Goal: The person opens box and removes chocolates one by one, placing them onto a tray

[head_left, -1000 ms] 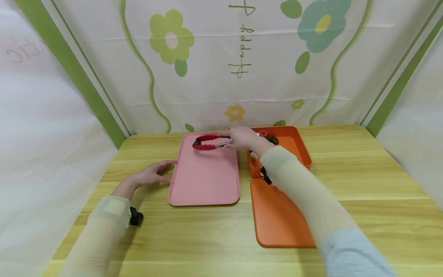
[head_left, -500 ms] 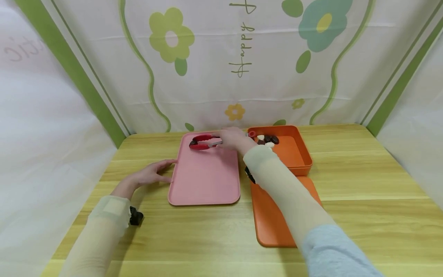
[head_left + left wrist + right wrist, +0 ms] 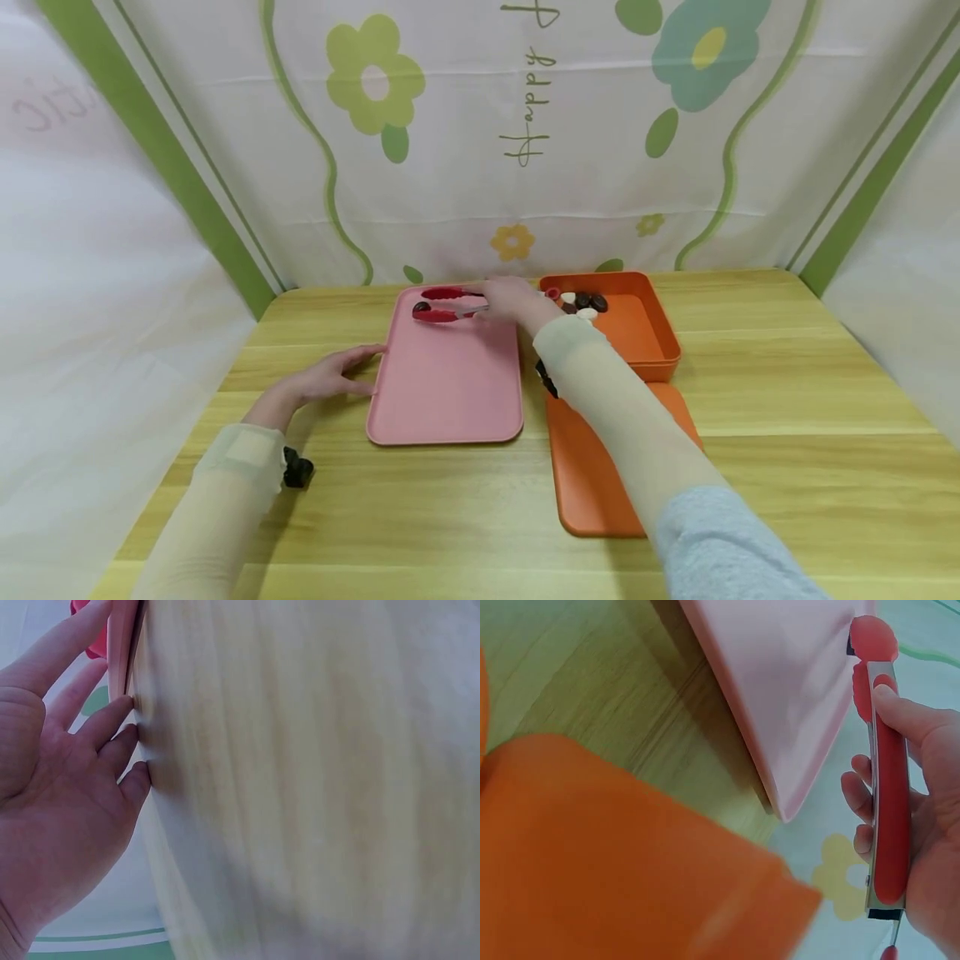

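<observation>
My right hand (image 3: 512,297) grips a pair of red-and-silver tongs (image 3: 890,802) over the far part of the pink tray (image 3: 448,392). The two red tong ends stand apart. A small dark oval piece (image 3: 422,307) is at the tip of the nearer tong end, over the tray's far left; whether it rests on the tray I cannot tell. My left hand (image 3: 328,377) lies at the tray's left edge with fingers extended, thumb and fingertips at the rim. In the right wrist view, the thumb presses along the tongs' red handle.
Right of the tray stands an orange box (image 3: 660,325), holding several dark pieces (image 3: 598,303) and white pieces (image 3: 587,314) on its left side. An orange lid (image 3: 600,483) lies in front of it, partly under my right forearm. A printed cloth (image 3: 450,183) hangs behind the table.
My right hand moved slightly left with the tongs, then stopped near the tray's far left. The tong ends have spread from around the dark piece. My left hand stays in place.
</observation>
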A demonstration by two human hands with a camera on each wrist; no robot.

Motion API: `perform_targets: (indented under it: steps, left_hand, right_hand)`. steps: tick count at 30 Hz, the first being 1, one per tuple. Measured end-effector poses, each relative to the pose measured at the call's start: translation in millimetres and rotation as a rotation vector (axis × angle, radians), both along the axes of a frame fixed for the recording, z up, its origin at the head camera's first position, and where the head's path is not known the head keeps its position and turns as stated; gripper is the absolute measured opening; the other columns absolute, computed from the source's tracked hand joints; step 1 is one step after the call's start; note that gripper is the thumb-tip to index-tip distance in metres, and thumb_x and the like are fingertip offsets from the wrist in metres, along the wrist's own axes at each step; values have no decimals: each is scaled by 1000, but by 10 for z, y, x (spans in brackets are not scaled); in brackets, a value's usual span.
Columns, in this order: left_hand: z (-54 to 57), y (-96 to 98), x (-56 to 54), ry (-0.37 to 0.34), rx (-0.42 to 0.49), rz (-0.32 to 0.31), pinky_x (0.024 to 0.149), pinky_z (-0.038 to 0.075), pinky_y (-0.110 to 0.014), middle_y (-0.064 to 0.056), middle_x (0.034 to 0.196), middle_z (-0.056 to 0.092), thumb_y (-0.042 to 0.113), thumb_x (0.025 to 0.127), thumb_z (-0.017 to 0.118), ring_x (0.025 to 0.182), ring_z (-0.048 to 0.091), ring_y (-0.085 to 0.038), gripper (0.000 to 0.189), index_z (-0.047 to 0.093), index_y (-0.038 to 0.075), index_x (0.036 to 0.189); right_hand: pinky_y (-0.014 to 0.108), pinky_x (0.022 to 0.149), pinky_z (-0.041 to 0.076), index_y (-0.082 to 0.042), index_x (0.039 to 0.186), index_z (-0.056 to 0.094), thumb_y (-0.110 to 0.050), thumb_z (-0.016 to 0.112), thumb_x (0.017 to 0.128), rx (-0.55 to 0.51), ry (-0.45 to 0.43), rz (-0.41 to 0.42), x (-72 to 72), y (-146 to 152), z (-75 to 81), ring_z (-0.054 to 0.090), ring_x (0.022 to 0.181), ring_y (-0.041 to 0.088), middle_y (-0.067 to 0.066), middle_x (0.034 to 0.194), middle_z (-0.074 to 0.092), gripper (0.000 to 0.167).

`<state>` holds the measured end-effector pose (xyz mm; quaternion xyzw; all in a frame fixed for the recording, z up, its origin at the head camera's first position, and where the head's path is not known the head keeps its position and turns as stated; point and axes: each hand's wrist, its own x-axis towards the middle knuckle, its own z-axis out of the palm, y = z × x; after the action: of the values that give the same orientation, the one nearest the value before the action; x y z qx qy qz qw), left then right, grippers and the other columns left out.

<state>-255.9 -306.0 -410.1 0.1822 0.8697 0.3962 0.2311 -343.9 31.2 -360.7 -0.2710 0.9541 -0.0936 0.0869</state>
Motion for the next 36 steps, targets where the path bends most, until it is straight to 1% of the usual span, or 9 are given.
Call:
perform_targets:
  steps: [5, 8, 13, 15, 20, 25, 28, 31, 36]
  left_hand:
    - [17, -28, 18, -23, -14, 20, 114, 12, -56, -18, 159, 18, 27, 87, 74, 145, 12, -38, 79, 32, 14, 153]
    - [17, -52, 24, -30, -32, 34, 114, 12, -56, -16, 159, 18, 29, 86, 76, 145, 12, -37, 81, 32, 17, 153]
    - [-2, -63, 24, -40, -50, 48, 114, 12, -56, -14, 160, 19, 33, 84, 77, 145, 13, -36, 84, 32, 19, 153]
    - [-4, -59, 24, -43, -43, 45, 114, 12, -56, -14, 160, 18, 33, 84, 77, 145, 12, -36, 84, 32, 18, 153]
    - [15, -27, 39, -48, -25, 34, 114, 10, -56, -18, 159, 16, 29, 84, 78, 145, 10, -38, 85, 31, 14, 153]
    - [23, -1, 49, -48, -20, 33, 114, 9, -57, -19, 159, 15, 27, 84, 78, 145, 10, -40, 84, 31, 14, 153]
    - [20, 12, 42, -42, -19, 31, 114, 9, -56, -19, 159, 15, 26, 84, 78, 145, 10, -40, 84, 33, 15, 153]
    - [14, 19, 32, -39, -12, 26, 114, 9, -56, -19, 159, 15, 26, 84, 78, 145, 10, -40, 83, 33, 15, 153]
    - [10, 26, 42, -43, -9, 29, 114, 9, -57, -19, 159, 14, 26, 85, 77, 145, 9, -40, 82, 33, 15, 153]
  right_hand:
    - [39, 90, 46, -26, 147, 46, -32, 64, 93, -15, 48, 37, 25, 81, 125, 55, 100, 24, 6, 123, 62, 57]
    - [39, 87, 47, -28, 147, 46, -36, 65, 92, 4, 72, 64, 44, 137, 205, 55, 99, 23, 5, 118, 62, 59]
    - [46, 98, 43, -29, 149, 43, -38, 64, 93, 3, 61, 80, 133, 276, 358, 51, 121, 31, 14, 139, 51, 61]
    - [49, 99, 42, -30, 149, 42, -38, 64, 93, -5, 55, 77, 181, 354, 417, 49, 123, 33, 16, 143, 46, 61]
    - [47, 94, 46, -33, 148, 42, -40, 65, 92, -26, 54, 90, 284, 587, 514, 53, 114, 31, 13, 138, 50, 61]
    - [46, 92, 46, -31, 148, 43, -38, 66, 93, -49, 57, 113, 375, 835, 599, 52, 118, 30, 11, 141, 49, 60]
    - [44, 85, 48, -30, 148, 44, -36, 66, 93, -51, 68, 124, 440, 987, 672, 55, 107, 28, 10, 132, 53, 60]
    - [43, 84, 47, -26, 147, 46, -35, 67, 92, -76, 66, 126, 505, 1153, 746, 55, 101, 27, 11, 127, 54, 59]
    - [47, 92, 45, -20, 148, 44, -31, 68, 93, -132, 22, 75, 585, 1481, 833, 52, 108, 31, 16, 137, 48, 61]
